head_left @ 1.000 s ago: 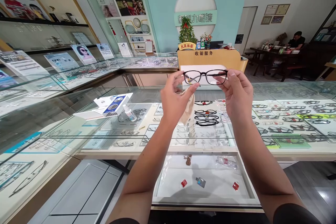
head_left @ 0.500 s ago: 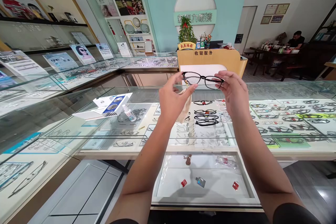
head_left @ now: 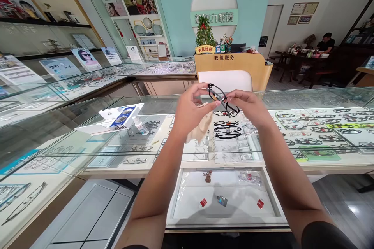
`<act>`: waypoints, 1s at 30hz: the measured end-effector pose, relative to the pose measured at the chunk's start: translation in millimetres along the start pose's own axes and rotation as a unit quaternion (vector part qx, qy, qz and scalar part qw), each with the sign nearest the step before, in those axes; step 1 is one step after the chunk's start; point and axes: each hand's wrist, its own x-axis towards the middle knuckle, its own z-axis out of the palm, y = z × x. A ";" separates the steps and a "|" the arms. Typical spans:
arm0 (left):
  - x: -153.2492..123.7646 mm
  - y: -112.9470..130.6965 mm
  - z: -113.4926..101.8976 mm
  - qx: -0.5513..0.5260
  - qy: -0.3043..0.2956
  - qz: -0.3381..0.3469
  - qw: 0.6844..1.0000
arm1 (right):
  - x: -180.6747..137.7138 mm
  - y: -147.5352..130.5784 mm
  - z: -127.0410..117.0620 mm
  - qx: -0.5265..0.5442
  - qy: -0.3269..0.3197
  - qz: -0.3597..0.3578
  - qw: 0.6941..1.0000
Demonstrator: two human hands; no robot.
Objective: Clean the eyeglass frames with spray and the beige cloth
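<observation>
Eyeglasses [head_left: 217, 92], tilted, left fingers [head_left: 201, 86] gripping one end, right fingers [head_left: 237, 94] at bridge

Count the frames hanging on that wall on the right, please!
4: a top left frame, a top right frame, a bottom left frame and a bottom right frame, all grouped together. None of them looks hidden.

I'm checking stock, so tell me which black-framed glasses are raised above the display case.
The tilted pair held up by the left hand and right hand; the column of black pairs nearby lies inside the glass display case.
</observation>
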 end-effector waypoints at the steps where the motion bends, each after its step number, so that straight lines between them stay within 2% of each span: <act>1: 1.6 -1.5 0.3 -0.032 -0.013 -0.007 0.999 | 0.2 0.9 0.0 0.018 -0.006 0.012 1.000; 4: 5.6 -5.8 2.0 -0.099 -0.041 -0.028 0.994 | 1.1 3.3 0.2 0.080 -0.033 0.027 0.996; 7: 6.6 -7.8 4.0 -0.112 -0.035 -0.045 0.992 | 2.2 4.3 2.0 0.107 -0.038 0.015 0.993; 11: 3.0 -5.9 5.8 -0.050 0.012 -0.057 0.997 | 4.5 5.6 4.8 0.096 0.034 -0.019 0.995; 16: -5.1 2.3 12.1 -0.020 -0.049 -0.072 0.996 | 7.3 9.4 3.8 0.074 0.078 -0.039 0.993; 18: -8.2 6.7 16.6 -0.032 -0.045 -0.071 0.996 | 6.7 9.2 5.3 0.059 0.096 -0.054 0.992; 23: -12.0 13.0 25.7 -0.078 0.019 -0.094 0.992 | -2.9 2.8 23.7 -0.055 0.144 -0.163 0.975; 26: -10.2 9.6 27.0 -0.124 0.040 -0.097 0.987 | -10.8 -2.3 38.7 -0.198 0.174 -0.246 0.933; 28: -7.9 5.2 26.5 -0.157 0.054 -0.105 0.980 | -14.8 -5.0 45.4 -0.272 0.168 -0.268 0.909; 30: -5.5 0.9 25.6 -0.187 0.067 -0.112 0.974 | -17.3 -6.9 48.0 -0.311 0.150 -0.272 0.898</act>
